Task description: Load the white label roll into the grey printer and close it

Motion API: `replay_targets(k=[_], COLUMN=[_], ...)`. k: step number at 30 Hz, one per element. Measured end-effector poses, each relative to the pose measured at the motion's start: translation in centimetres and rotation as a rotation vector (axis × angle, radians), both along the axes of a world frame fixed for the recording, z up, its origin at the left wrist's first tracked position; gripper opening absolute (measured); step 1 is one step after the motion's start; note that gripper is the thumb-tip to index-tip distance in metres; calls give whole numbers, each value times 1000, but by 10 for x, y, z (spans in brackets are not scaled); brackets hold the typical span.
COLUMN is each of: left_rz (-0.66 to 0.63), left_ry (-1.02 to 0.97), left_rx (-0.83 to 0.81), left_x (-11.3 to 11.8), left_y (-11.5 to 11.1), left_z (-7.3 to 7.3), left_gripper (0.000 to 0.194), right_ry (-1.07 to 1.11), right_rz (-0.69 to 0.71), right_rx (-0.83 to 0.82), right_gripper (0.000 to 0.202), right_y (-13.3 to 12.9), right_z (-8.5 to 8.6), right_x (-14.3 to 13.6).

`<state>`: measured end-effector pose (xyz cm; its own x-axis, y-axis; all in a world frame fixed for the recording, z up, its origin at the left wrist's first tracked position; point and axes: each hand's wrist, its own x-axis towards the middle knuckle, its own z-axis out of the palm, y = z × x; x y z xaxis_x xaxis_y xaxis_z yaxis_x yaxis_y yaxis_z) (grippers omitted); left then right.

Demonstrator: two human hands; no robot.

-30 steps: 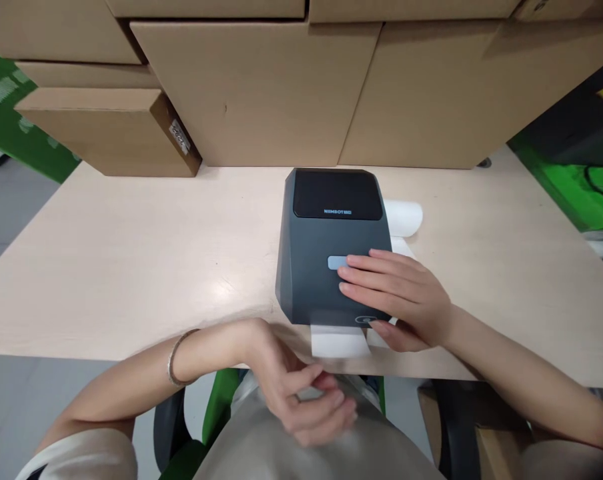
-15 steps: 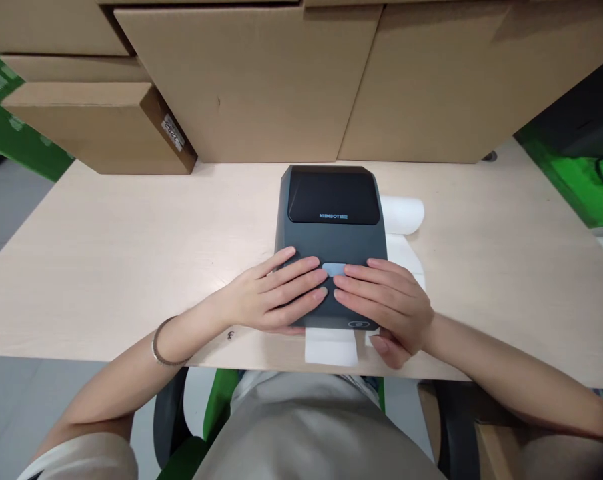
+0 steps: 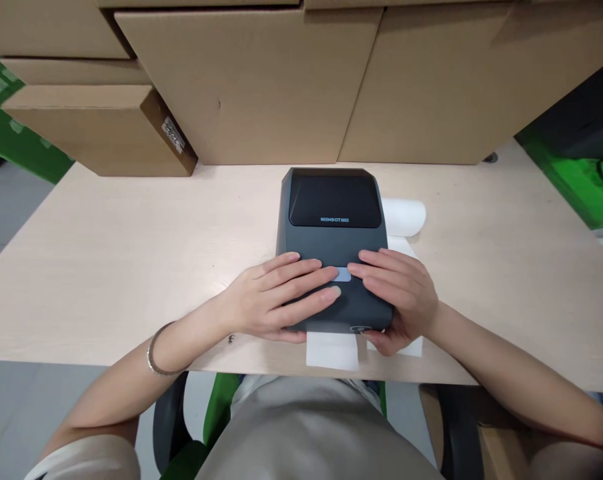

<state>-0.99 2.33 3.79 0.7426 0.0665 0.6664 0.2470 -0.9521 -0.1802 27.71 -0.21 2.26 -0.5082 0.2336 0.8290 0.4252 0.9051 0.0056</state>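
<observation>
A dark grey label printer (image 3: 331,243) with a glossy black window stands near the front edge of the table. My left hand (image 3: 276,297) lies over its front left part, fingers extended, one fingertip at the light blue button (image 3: 342,274). My right hand (image 3: 404,293) rests on the front right part, fingers stretched over the top and thumb at the lower front corner. A white paper strip (image 3: 332,351) comes out below the printer's front. On its right side are a white paper roll (image 3: 404,217) and more loose white paper (image 3: 411,347).
Large cardboard boxes (image 3: 261,87) stand along the back of the pale wooden table (image 3: 106,267). A smaller box (image 3: 101,137) is at the back left. Chair armrests (image 3: 169,420) flank my body below the front edge.
My right hand has shifted slightly, its fingers further from the left ones and its thumb now at the printer's front corner. The left fingertips have slid a little to the right.
</observation>
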Motion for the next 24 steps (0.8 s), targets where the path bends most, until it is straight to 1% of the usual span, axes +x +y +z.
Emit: replay_targets(k=[1,3,7,9,11,13,14,16,17,19,20,22,23,24], left_rz=[16,44,50,24,-14,-61,-78,-67,-38,41,86,167,204,236], left_ry=[16,46,84,76,51,1,-48,-219,-342,-585,-666,-721,-712,-698], left_rx=[-5,-12,-35,-67,-95,-138,-167,-237,-277,-402,-506,-788,-949,-1110], left_x=[0,0,0,-1,-3,-6,-8,-11,-12,-12,-11,-6,-3,1], left_y=[-1,-3,-6,-6,-3,2,5,12,14,17,17,17,16,16], left_z=[1,4,8,6,-1,-9,-14,-22,-26,-31,-33,-36,-37,-37], left_gripper=[59,62,62,63,65,76,84,93,93,84,78,70,69,71], right_ry=[-10,-35,-104,-143,-199,-234,-236,-214,-183,-132,-115,-50,-17,-27], right_rz=[6,15,7,13,30,37,31,16,11,-2,-11,-29,-61,-128], right_rx=[3,10,48,49,51,113,146,143,118,50,26,23,6,-55], right_gripper=[71,69,55,51,51,50,46,35,36,50,58,66,68,69], right_y=[0,-1,0,1,2,1,1,2,3,10,14,25,31,37], right_z=[2,8,15,14,12,12,14,23,30,48,57,73,80,85], right_x=[0,-2,-3,0,6,12,15,21,24,28,30,33,34,34])
